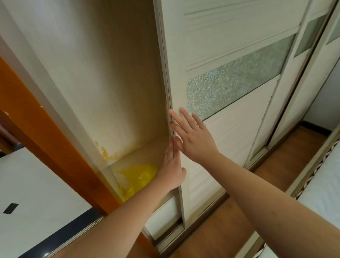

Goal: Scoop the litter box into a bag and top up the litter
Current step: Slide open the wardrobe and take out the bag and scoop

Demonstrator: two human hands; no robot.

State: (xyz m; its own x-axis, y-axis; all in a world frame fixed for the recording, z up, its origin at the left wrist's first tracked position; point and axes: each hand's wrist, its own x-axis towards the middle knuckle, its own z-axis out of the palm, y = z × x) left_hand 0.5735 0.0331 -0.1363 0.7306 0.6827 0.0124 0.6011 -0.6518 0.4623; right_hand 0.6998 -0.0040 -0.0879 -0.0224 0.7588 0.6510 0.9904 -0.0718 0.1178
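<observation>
- No readable brand, label or writing anywhere in view.
- Yellow plastic bag (137, 178) lies crumpled on the bottom shelf of the open wardrobe compartment (108, 92), front-left part of the shelf, partly hidden behind the left forearm. No clear long axis; it's a loose heap, spread roughly left-right along the shelf front. Can't tell which way its mouth faces.
- No litter box or scoop in view.
- Left hand (172, 164): fingers straight and pressed together, pointing up, palm flat against the left edge of the sliding door (211, 71); thumb wraps over the door's front face. Holds nothing.
- Right hand (193, 135): fingers straight, slightly spread, pointing up-left, laid flat on the door's front face near the same edge. Index and middle tips reach the edge strip. Holds nothing.
- The two hands sit just beside each other, left below right, fingertips of the left close to the right's little-finger side.
- Door has a frosted, flower-patterned glass band (239, 79) across the middle; a second sliding door (303, 52) of the same design overlaps it to the right.
- Orange-yellow staining (106, 154) on the compartment's back wall near the lower left corner.
- Orange wooden frame (32, 116) left of the wardrobe; wood floor (225, 230) below; mattress edge (329, 169) at right.
</observation>
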